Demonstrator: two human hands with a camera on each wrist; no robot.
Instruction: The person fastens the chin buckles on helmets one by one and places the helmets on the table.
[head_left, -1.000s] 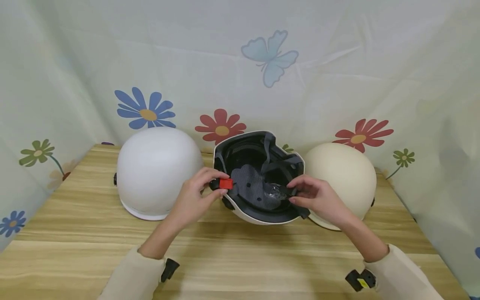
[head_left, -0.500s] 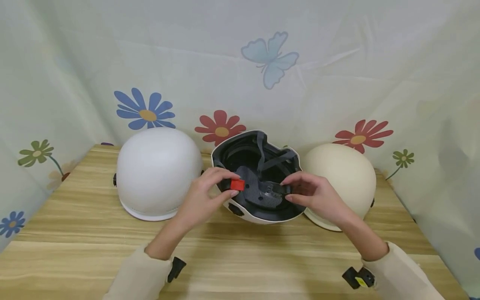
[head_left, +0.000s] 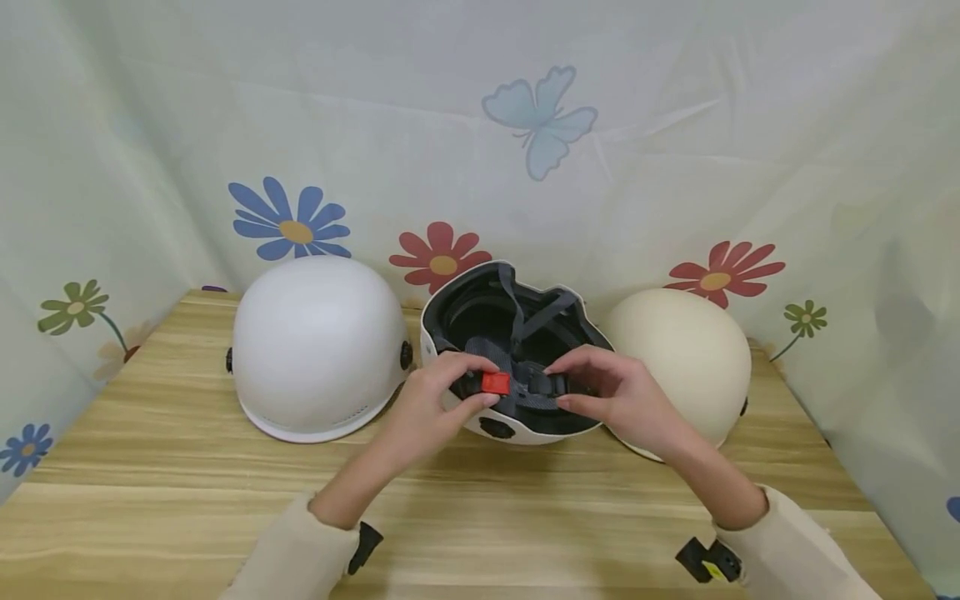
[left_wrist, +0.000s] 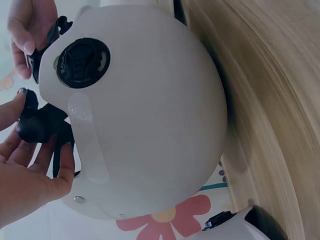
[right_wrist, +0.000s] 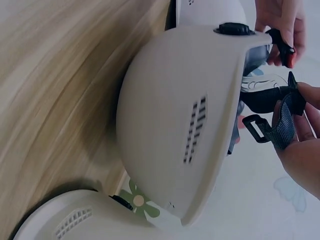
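Observation:
An off-white helmet [left_wrist: 155,100] lies upturned on the table, its dark padded inside [head_left: 472,317] facing up. My left hand [head_left: 427,408] pinches the red-tabbed buckle half [head_left: 496,383] between thumb and fingertips, above the helmet's near rim. Opposite it, my right hand [head_left: 630,396] pinches the black buckle half [head_left: 546,384] on the other chin strap. A short gap separates the two halves. In the right wrist view, a webbing strap [right_wrist: 284,125] with a slider loop [right_wrist: 256,128] hangs by my right fingers. The buckle tip in the left wrist view is partly hidden by fingers.
A white helmet [head_left: 318,342] stands dome up on the left, and a cream helmet [head_left: 682,358] on the right, close beside the middle one. The wooden table [head_left: 480,517] stretches in front. A flowered curtain [head_left: 360,125] hangs behind.
My left hand has moved right with the red-tabbed buckle half, and my right hand slightly left, narrowing the gap. The middle helmet has turned a little, showing its round side knob.

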